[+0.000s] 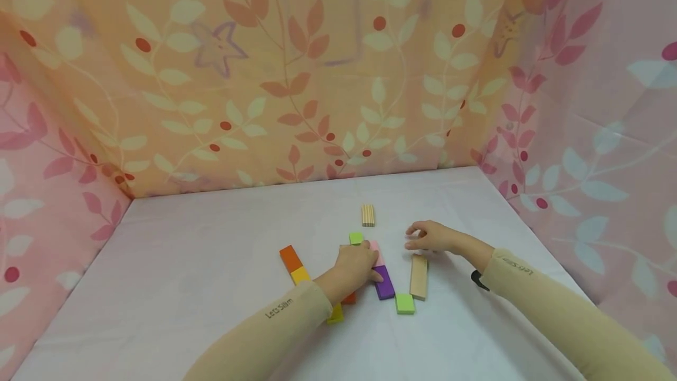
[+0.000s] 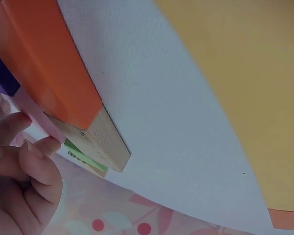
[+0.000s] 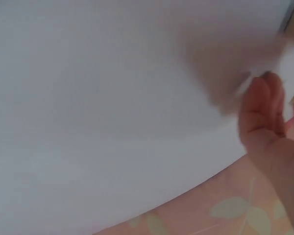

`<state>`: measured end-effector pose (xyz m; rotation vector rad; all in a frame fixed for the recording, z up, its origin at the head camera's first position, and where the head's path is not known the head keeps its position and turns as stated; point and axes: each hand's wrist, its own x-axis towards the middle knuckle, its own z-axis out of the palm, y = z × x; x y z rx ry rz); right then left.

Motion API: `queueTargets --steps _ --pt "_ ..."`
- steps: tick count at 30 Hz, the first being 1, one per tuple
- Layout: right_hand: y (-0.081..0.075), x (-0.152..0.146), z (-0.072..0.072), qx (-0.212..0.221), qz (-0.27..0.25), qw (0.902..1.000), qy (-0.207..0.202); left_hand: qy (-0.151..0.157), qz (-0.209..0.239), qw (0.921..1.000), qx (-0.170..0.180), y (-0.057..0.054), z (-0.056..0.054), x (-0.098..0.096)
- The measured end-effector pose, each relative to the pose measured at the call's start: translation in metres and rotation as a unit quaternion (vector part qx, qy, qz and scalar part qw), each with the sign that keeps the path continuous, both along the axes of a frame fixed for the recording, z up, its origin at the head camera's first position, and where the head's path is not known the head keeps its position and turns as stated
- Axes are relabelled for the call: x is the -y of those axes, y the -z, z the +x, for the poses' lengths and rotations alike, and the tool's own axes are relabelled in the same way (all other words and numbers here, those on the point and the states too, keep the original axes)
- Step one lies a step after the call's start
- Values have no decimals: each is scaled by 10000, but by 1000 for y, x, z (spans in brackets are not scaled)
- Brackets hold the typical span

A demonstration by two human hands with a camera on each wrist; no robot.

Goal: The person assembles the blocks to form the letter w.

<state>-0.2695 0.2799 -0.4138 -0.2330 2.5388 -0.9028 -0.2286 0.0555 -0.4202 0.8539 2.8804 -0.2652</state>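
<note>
My left hand (image 1: 355, 268) reaches over the middle blocks, its bent fingers at the pink block (image 1: 376, 251) and its thumb beside the purple block (image 1: 385, 284). In the left wrist view the fingertips lie right along the pink block (image 2: 41, 117), and an orange block (image 2: 54, 68) with a bare wood block (image 2: 108, 139) stands closer to the camera. Just beyond a plain wooden block (image 1: 419, 278), my right hand (image 1: 435, 236) hovers with loosely bent fingers and nothing in them. Green blocks (image 1: 405, 303) (image 1: 356, 238) mark both ends of the middle row.
To the left lie an orange block (image 1: 290, 258) and a yellow block (image 1: 300, 276). A yellow-green block (image 1: 335, 314) shows partly from under my left forearm. Several thin wooden sticks (image 1: 368, 215) lie together farther back. Patterned curtains (image 1: 296, 75) surround the white table (image 1: 201, 251).
</note>
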Motion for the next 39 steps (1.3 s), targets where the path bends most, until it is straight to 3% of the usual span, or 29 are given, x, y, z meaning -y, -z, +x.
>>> queueTargets --steps 7,13,17,22,30,35,39 --pt "5 14 -52 -288 -211 9974 -634 -43 89 9999 82 -3 6 -1" --pt "9 32 -71 -365 156 9940 -1023 53 40 10000 26 1 11 -4" --pt "10 43 -76 -508 597 9906 -1122 84 -23 10000 6 2 11 -6" --pt "10 54 -80 -757 870 9893 -899 23 -42 10000 33 0 11 -5" --pt "13 58 -76 -682 -331 9970 -127 -32 -61 10000 64 -4 9 -2" --pt "8 49 -67 -331 -1058 9931 383 -110 -222 9996 122 -5 6 -2" --pt "6 29 -58 76 -1448 9870 693 -129 -90 9997 164 -3 1 0"
